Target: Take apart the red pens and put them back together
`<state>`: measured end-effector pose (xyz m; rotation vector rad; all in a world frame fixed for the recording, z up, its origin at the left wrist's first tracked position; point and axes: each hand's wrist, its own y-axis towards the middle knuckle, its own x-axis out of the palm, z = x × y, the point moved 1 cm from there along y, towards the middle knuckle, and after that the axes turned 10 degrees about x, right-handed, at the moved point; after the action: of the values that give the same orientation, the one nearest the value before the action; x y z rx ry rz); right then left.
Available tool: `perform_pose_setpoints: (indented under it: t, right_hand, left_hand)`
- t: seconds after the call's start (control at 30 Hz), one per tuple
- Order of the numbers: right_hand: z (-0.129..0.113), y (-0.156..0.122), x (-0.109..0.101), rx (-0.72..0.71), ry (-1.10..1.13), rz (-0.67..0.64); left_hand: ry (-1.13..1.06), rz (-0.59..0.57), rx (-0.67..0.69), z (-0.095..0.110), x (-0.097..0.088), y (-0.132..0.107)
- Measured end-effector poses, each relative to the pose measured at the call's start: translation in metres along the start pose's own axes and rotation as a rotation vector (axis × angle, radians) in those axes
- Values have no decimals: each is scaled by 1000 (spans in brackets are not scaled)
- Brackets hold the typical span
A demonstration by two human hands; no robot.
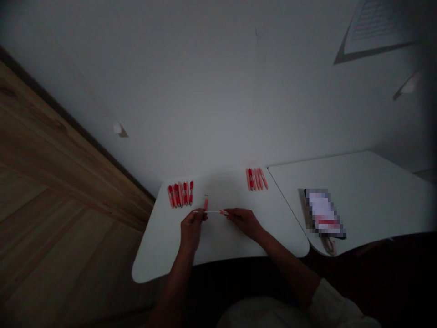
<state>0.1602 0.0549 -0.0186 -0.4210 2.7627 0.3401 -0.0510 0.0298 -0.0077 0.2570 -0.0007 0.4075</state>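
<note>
My left hand is closed, pinching a thin white pen refill that lies level between my two hands. A pink pen barrel stands up from the same fingers. My right hand is closed on a small pink pen part at the right end of the refill; whether the two are joined, I cannot tell. Both hands are above the front half of the white table. Beyond my left hand lies a row of several red and pink pens.
Another group of several pink pens, one with dark red parts, lies at the back right. A second white table adjoins on the right, bearing a phone with a blurred screen. The wall rises directly behind.
</note>
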Motion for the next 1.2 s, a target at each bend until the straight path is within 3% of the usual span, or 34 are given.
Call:
perform_pose_setpoints:
  t: [0.33, 0.57, 0.87, 1.03, 1.2]
  right_hand:
    - [2, 0, 3, -12, -66, -35]
    - [0, 0, 4, -16, -81, -39]
    - [-6, -3, 4, -3, -121, -49]
    - [-7, -7, 8, -111, -347, 3]
    - [-9, -10, 14, -277, -565, 63]
  left_hand:
    - [221, -293, 32, 16, 8, -5]
    - [249, -393, 52, 11, 5, -3]
    - [172, -423, 72, 13, 4, -5]
    - [64, -371, -4, 7, 4, -6]
    - [-19, -308, 7, 11, 7, -8]
